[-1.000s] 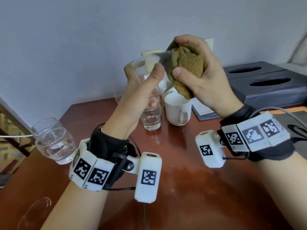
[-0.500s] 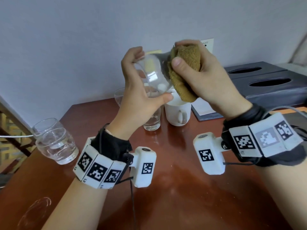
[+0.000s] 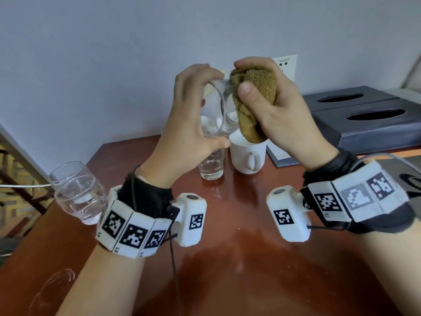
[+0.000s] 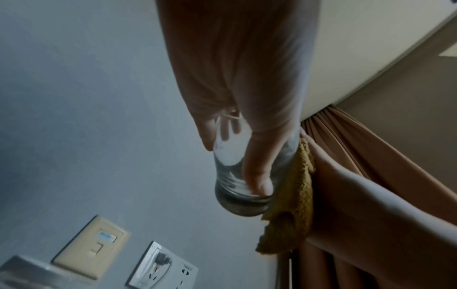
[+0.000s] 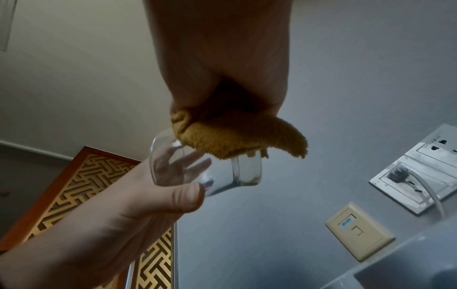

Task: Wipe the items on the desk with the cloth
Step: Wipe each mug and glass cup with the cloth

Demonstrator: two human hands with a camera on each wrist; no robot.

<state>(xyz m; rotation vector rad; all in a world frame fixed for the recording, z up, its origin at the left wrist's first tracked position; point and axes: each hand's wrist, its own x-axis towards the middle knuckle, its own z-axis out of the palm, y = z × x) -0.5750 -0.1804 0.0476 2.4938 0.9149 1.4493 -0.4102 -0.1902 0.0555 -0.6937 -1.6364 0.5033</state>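
Left hand [image 3: 193, 124]: grips the held glass [image 3: 218, 110] around its body, fingers over the top, thumb underneath; the glass lies tilted on its side in the air above the counter [image 3: 227, 258].
Right hand [image 3: 273, 106]: closed around the cloth [image 3: 250, 99], thumb pressing the bunched fabric against the base end of the held glass.
Location of task items: cloth and held glass are raised in front of the wall; a white mug [image 3: 248, 156] and a second glass [image 3: 210, 165] stand directly beneath them; a third glass [image 3: 77, 195] stands at the left edge of the counter.
Step in hand: judged to be wiping the outside of the held glass.
Risk, slip: smooth glass held by fingertips only; a hard push from the cloth could twist it out of the grip.
Risk, impact: a dropped glass would likely strike the mug or the second glass below and could break.
Risk, edge: the third glass sits near the left wrist; a sweep of the forearm could knock it off the counter.
Risk, incomplete wipe: whether the cloth reaches the inside of the held glass cannot be told.
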